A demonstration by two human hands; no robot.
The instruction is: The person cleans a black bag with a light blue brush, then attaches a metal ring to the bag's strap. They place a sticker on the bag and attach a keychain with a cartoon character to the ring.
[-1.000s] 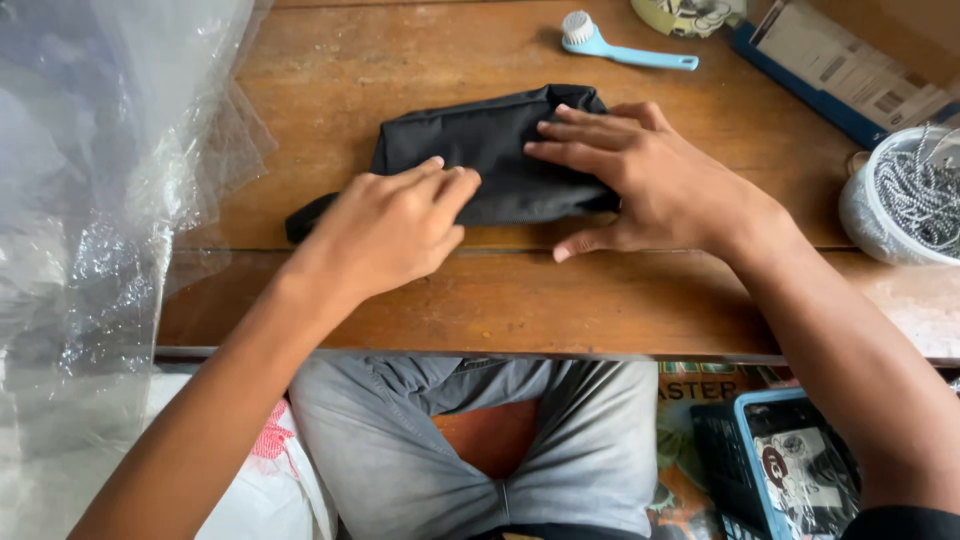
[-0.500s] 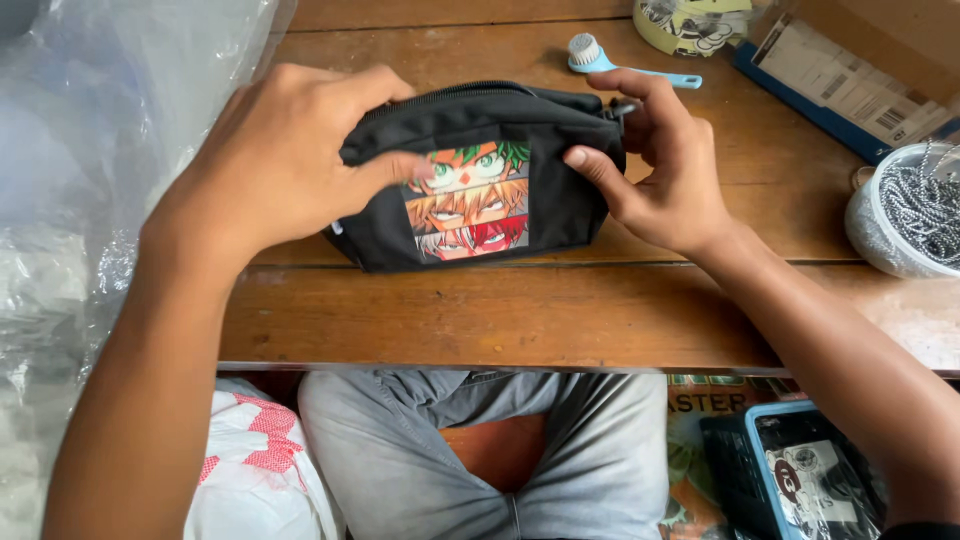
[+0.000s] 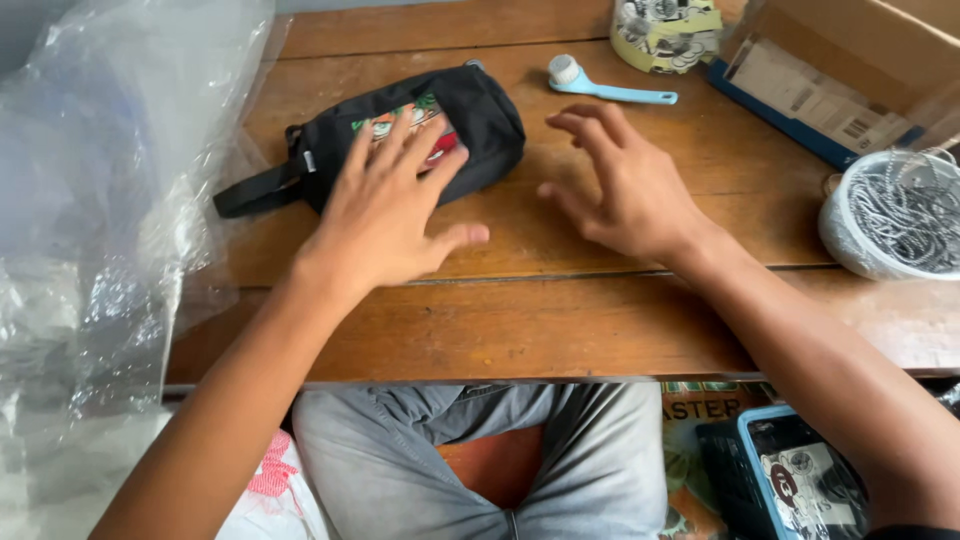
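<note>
Pouch (image 3: 400,140) is back down on the table (image 3: 520,310), print side up; half a second ago both hands had it lifted and pinched at the ends. Left hand (image 3: 395,215) now lies flat, fingers spread, on the pouch's near half, pressing, not gripping. Right hand (image 3: 620,185) is off it, open and clawed, holding nothing, hovering just right of the pouch.

Risks, as I read it: plastic sheet (image 3: 100,200) laps the table's left side right beside the strap (image 3: 250,190); a leftward slide could snag it. Brush (image 3: 600,85) sits just behind the right fingertips, easy to knock.

Room: bare wood in front of both hands to the near edge. Right side is crowded by box (image 3: 840,70) and chain bowl (image 3: 895,215).
</note>
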